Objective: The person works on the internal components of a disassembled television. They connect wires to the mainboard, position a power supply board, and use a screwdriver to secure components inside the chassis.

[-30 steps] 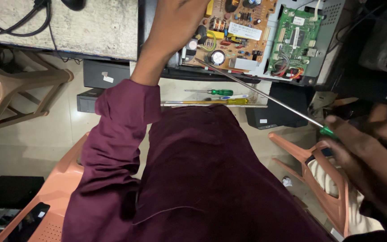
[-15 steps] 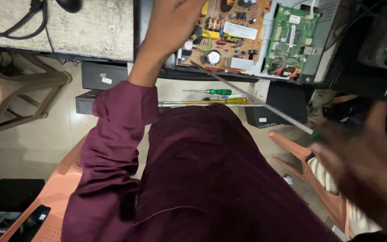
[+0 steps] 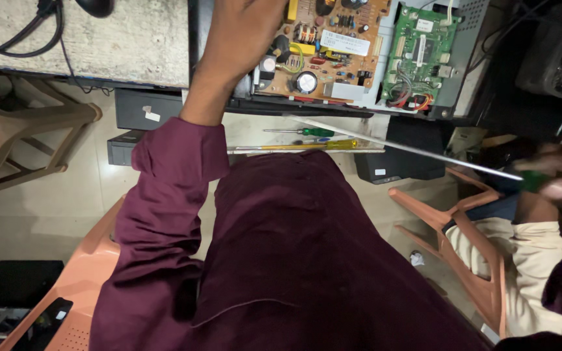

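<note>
We press our left hand [image 3: 242, 39] flat on the brown circuit board [image 3: 323, 49] to steady it, while our right hand [image 3: 554, 185] grips a long screwdriver [image 3: 411, 148], angled toward the board.

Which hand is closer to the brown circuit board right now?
Left. The left hand rests at the brown circuit board's edge; the right hand is far off, gripping a long screwdriver.

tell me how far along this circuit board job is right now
Done: the device's cover is off, baring the brown board and green board. In hand: the left hand rests on the brown board's edge, and the right hand, blurred, grips a long screwdriver with its tip just below the boards. Left: both boards sit in place, wires attached; two spare screwdrivers lie below.
</note>
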